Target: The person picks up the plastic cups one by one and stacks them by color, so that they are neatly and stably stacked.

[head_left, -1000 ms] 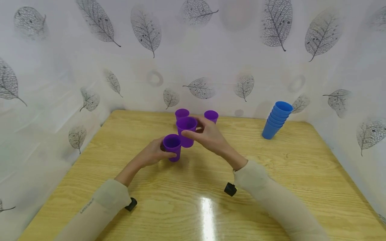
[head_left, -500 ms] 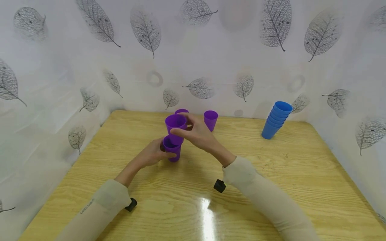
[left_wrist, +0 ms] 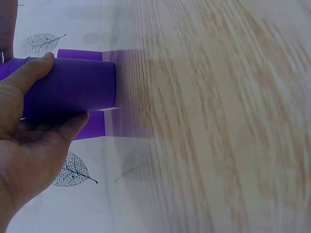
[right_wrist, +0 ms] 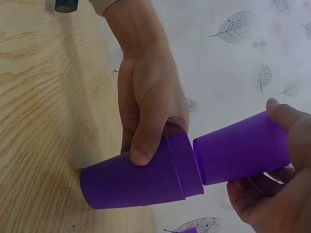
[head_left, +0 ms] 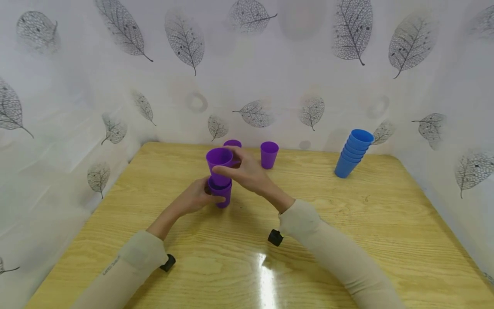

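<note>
Near the middle of the table, my left hand [head_left: 197, 196] grips a purple cup [head_left: 221, 198] upright. A second rim band shows on it in the right wrist view, so it looks like a nested pair [right_wrist: 141, 179]. My right hand [head_left: 248, 174] holds another purple cup [right_wrist: 243, 150] by its upper part, thumb on the near side and fingers behind. This cup's base is at the mouth of the lower cups; whether it has entered is hard to tell. In the left wrist view, the left thumb and fingers wrap the lower cups [left_wrist: 82, 85].
Behind the hands stand two more purple cups, one partly hidden [head_left: 233, 143] and one in full view [head_left: 269, 155]. A leaning-looking stack of blue cups [head_left: 350, 154] stands at the back right of the wooden table [head_left: 316, 266]. A leaf-patterned curtain [head_left: 254, 86] borders the table.
My right hand has carried its purple cup leftward, from beside the left hand's cups to over their mouth, then slightly down. The left hand has stayed in place.
</note>
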`<state>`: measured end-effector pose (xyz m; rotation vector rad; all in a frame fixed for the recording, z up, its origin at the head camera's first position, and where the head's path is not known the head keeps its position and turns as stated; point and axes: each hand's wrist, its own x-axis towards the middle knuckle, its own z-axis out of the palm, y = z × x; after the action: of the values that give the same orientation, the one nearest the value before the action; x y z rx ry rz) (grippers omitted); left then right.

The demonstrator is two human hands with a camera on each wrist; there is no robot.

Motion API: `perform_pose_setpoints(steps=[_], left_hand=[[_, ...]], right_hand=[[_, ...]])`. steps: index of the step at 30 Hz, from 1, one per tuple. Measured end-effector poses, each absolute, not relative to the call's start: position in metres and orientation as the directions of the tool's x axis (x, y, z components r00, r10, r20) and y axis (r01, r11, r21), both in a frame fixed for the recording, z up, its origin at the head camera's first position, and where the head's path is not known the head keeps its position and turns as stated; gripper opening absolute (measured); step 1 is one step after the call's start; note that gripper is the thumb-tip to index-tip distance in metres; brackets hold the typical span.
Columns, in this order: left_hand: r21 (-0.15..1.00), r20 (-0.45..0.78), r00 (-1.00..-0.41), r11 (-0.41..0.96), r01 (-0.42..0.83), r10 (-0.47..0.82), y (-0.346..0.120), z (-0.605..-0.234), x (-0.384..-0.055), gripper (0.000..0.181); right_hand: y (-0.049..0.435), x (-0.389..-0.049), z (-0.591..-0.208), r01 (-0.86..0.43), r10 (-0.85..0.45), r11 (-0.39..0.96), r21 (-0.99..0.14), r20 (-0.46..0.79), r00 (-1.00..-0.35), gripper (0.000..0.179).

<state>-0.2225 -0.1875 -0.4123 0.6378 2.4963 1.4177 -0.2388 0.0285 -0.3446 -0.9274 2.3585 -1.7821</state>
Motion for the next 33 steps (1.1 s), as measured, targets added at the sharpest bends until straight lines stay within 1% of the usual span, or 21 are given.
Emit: perform_pose_setpoints(steps=[4, 7, 10, 16, 23, 33], left_hand=[[0.854, 0.026, -0.89, 0.453, 0.257, 0.456, -0.188, -0.411, -0.223, 0.065], [0.85, 0.032, -0.889, 0.456, 0.265, 0.456, -0.187, -0.411, -0.222, 0.066], [0.847, 0.038, -0.892, 0.46, 0.269, 0.451, -0.186, -0.411, -0.221, 0.066], [0.848, 0.029, -0.896, 0.464, 0.257, 0.442, -0.185, -0.411, -0.22, 0.067], [0.852, 0.033, -0.898, 0.459, 0.254, 0.438, -0.183, -0.412, -0.22, 0.066], [0.853, 0.023, -0.903, 0.463, 0.242, 0.43, -0.183, -0.414, -0.22, 0.065]], right_hand=[[0.026, -0.239, -0.346, -0.427, -0.48, 0.163, -0.889, 0.307, -0.822, 0.056], [0.027, -0.239, -0.348, -0.428, -0.477, 0.174, -0.887, 0.305, -0.824, 0.063], [0.029, -0.24, -0.351, -0.426, -0.468, 0.182, -0.886, 0.303, -0.83, 0.065], [0.038, -0.242, -0.356, -0.422, -0.461, 0.199, -0.884, 0.296, -0.837, 0.059], [0.047, -0.243, -0.361, -0.422, -0.457, 0.211, -0.882, 0.292, -0.84, 0.06], [0.063, -0.247, -0.373, -0.409, -0.425, 0.253, -0.876, 0.279, -0.861, 0.059]])
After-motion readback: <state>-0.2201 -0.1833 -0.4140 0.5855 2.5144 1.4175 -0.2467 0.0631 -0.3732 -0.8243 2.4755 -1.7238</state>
